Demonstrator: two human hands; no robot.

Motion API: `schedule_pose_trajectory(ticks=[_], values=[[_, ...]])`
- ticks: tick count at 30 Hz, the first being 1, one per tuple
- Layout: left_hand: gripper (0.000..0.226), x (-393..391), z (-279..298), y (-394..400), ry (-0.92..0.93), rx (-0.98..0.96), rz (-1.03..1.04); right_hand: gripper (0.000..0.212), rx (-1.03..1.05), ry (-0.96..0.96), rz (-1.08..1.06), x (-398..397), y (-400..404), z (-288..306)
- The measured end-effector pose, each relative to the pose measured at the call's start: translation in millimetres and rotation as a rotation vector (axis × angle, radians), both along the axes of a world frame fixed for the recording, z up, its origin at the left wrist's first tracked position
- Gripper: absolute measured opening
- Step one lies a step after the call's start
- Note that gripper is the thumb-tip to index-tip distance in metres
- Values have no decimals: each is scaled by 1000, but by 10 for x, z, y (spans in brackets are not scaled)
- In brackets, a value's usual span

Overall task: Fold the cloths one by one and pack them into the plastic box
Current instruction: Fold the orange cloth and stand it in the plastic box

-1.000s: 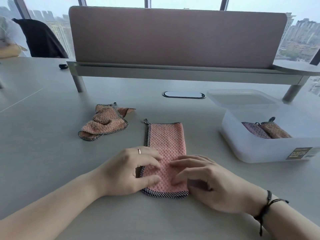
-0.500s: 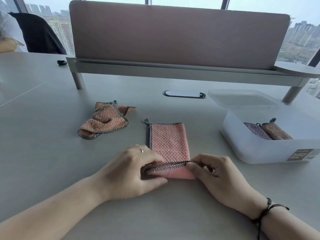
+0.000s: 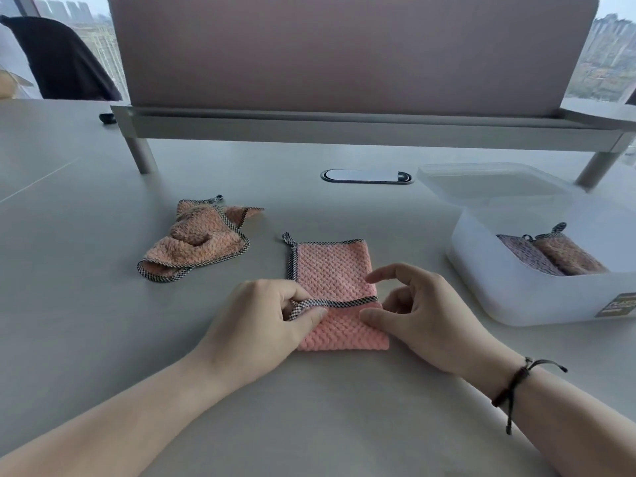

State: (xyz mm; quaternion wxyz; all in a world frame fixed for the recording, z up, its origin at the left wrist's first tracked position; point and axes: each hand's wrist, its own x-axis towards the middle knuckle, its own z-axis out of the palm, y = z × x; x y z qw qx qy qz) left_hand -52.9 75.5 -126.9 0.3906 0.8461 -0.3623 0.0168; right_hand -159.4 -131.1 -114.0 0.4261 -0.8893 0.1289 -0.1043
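Note:
A pink waffle cloth (image 3: pixel 332 270) with a checkered hem lies on the table in front of me, its near end turned up and over itself. My left hand (image 3: pixel 261 321) pinches the hem of that turned end at its left corner. My right hand (image 3: pixel 423 315) sits at the cloth's right edge, its thumb touching the fold and its fingers loosely curled over nothing. Farther left lies a crumpled peach cloth (image 3: pixel 196 242). At the right stands the white plastic box (image 3: pixel 516 297), open, with two folded cloths (image 3: pixel 550 256) inside.
The box's clear lid (image 3: pixel 488 184) lies behind the box. A raised desk divider panel (image 3: pixel 344 53) on metal legs spans the back. A cable grommet (image 3: pixel 366 176) sits in the table. A chair draped in black (image 3: pixel 62 60) is at the far left.
The cloth's near end has been lifted and folded away from me over the rest. My right hand has released the hem; my left still pinches it.

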Motion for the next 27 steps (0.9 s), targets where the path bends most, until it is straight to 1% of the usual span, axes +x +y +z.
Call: schedule_pose_trajectory(ticks=[3,7,9,12,15,20,23,25,27], values=[[22,11,-7,11,-58,44,68,31,-78,-8,-11,0,5,-55],[25,22,-25,29,-114,55,105,33,-186,-1,-18,-24,44,-68],[26,5,-26,43,-119,39,96,33,-181,-22,-21,-28,41,-66],[26,-24,-13,66,-96,-24,77,32,-117,-63,-14,-49,26,-75],[21,-26,-15,79,-79,-55,79,33,-77,-70,-2,-71,27,-70],[15,-35,-13,70,-112,-17,127,32,-154,-39,-18,-59,61,-57],[16,-24,-9,66,-124,27,145,32,-209,-39,-47,-63,90,-67],[19,-26,-2,58,-183,57,127,33,-287,-91,-89,-82,103,-84],[21,-47,43,65,-278,59,117,30,-371,-217,-98,-121,134,-61]])
